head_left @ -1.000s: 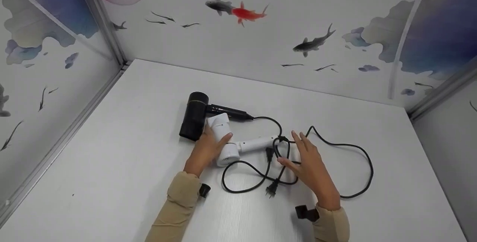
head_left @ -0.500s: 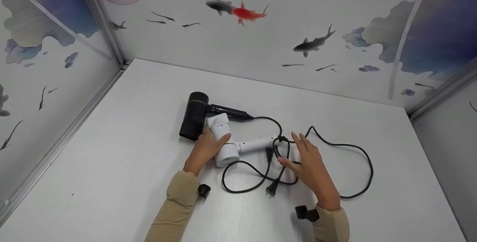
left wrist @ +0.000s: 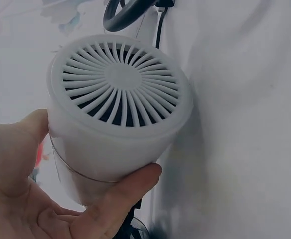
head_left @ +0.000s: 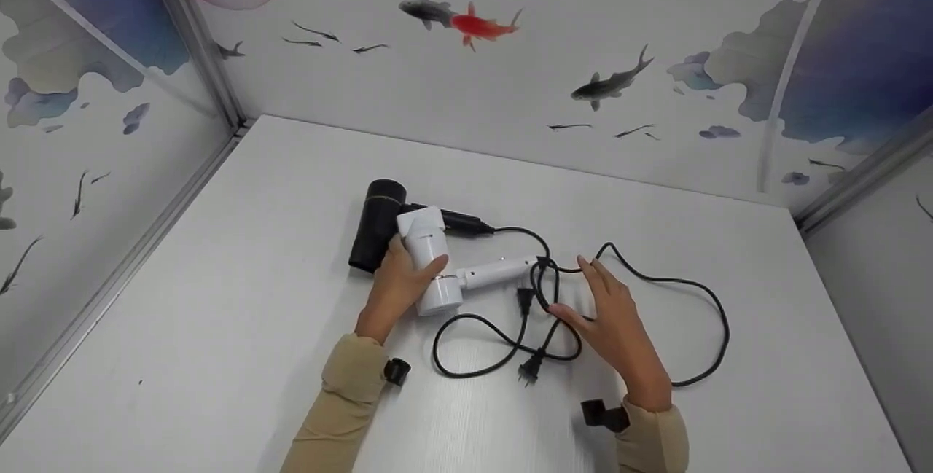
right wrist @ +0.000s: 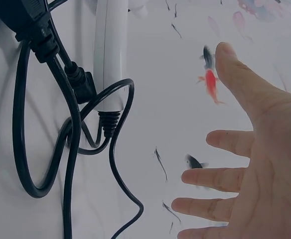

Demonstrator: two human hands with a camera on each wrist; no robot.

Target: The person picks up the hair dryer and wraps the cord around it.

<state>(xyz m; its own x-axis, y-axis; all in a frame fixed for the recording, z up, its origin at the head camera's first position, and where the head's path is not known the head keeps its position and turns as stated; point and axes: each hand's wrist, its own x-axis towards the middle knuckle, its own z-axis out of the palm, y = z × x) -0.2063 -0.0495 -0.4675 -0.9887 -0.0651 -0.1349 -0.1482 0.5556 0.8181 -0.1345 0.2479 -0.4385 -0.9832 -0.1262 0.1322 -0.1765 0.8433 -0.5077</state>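
Note:
My left hand [head_left: 399,280] grips the barrel of a white hair dryer [head_left: 430,245], thumb on one side and fingers on the other. In the left wrist view the round slatted vent [left wrist: 123,77] at the dryer's end faces the camera. Its white handle [head_left: 499,272] points right, toward the looped black cords. My right hand [head_left: 616,320] is spread with straight fingers beside the cords and holds nothing; in the right wrist view its palm [right wrist: 275,154] shows bare. A black hair dryer [head_left: 377,224] lies just behind, its handle partly covered by the white one.
Two black plugs, an upper plug [head_left: 525,299] and a lower plug [head_left: 531,368], lie among the tangled loops. A long black cord [head_left: 721,342] curves out to the right. The white table [head_left: 219,262] is walled in by panels [head_left: 481,87] printed with fish.
The white hair dryer, in my left hand, has shifted slightly away from me and tipped, so its vent no longer shows from the head. My right hand has drifted slightly right.

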